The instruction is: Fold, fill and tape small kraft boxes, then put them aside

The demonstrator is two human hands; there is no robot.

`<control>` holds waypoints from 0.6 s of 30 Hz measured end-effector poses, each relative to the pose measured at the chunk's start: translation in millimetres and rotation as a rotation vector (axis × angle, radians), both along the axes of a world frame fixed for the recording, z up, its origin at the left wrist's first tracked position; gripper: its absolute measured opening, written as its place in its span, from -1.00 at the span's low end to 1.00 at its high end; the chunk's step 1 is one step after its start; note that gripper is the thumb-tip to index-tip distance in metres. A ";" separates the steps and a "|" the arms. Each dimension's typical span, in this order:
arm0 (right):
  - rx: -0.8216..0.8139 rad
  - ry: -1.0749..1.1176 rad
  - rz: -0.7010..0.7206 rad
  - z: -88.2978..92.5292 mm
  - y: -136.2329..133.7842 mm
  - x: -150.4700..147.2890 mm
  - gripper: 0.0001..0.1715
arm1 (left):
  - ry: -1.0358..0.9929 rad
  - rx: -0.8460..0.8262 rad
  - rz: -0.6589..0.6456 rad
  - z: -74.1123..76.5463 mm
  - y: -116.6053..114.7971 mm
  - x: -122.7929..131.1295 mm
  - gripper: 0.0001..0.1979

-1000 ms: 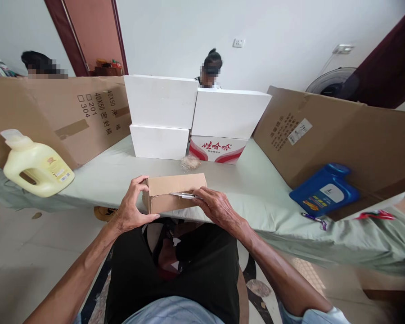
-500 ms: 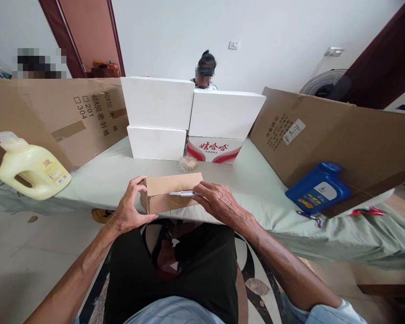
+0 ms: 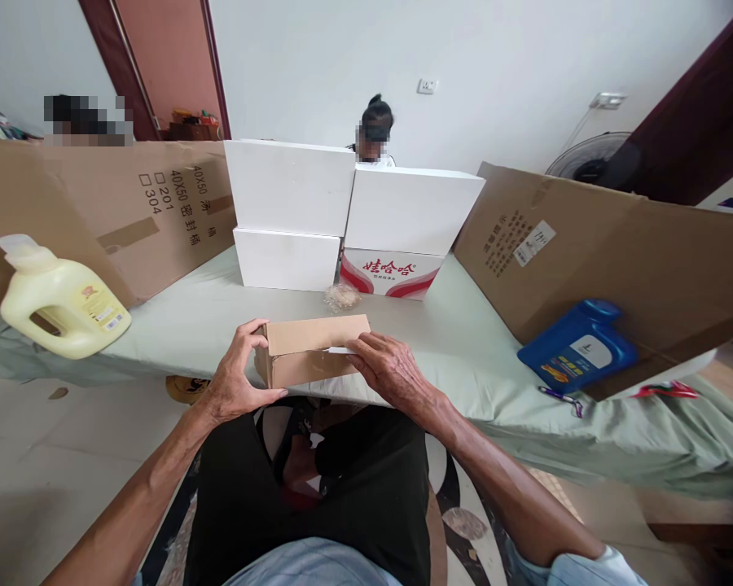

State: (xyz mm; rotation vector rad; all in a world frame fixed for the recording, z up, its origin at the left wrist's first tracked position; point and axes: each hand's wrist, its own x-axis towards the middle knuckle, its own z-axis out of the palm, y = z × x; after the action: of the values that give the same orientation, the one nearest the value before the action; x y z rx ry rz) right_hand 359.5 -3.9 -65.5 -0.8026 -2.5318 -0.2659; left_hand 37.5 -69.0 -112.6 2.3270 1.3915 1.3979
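Resting near the bench's (image 3: pixel 458 358) front edge, the small carton (image 3: pixel 311 370) is being steadied by the left hand (image 3: pixel 235 381), its wide grip spanning the left end. The knife (image 3: pixel 338 350) is being pinched narrowly by the right hand (image 3: pixel 394 370); less of it is showing than before, so the seam (image 3: pixel 299 352) is apparently being worked rightward.

I see the carton (image 3: pixel 314 335) in front of the stacked boxes (image 3: pixel 288 187), a jug (image 3: pixel 94 313) to its left, a bottle (image 3: pixel 577 346) right.
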 end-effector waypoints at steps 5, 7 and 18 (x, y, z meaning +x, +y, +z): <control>0.059 -0.025 -0.009 0.3 -1.6 2.1 -0.69 | -0.008 -0.010 0.007 -0.6 -0.8 0.5 -0.30; 0.089 -0.070 -0.034 6.2 -2.4 0.0 -0.68 | -0.010 -0.022 0.012 -0.5 -0.6 0.2 -0.30; 0.121 -0.377 -0.013 69.5 13.3 -34.4 -0.62 | -0.113 -0.029 0.056 -3.7 11.0 -11.0 -0.36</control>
State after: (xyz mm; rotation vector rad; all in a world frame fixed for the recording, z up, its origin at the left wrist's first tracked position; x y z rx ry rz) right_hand 325.1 9.4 4.1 -0.7811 -2.8230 -0.6206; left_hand 26.5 -58.0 -116.2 2.1713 1.4449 1.4881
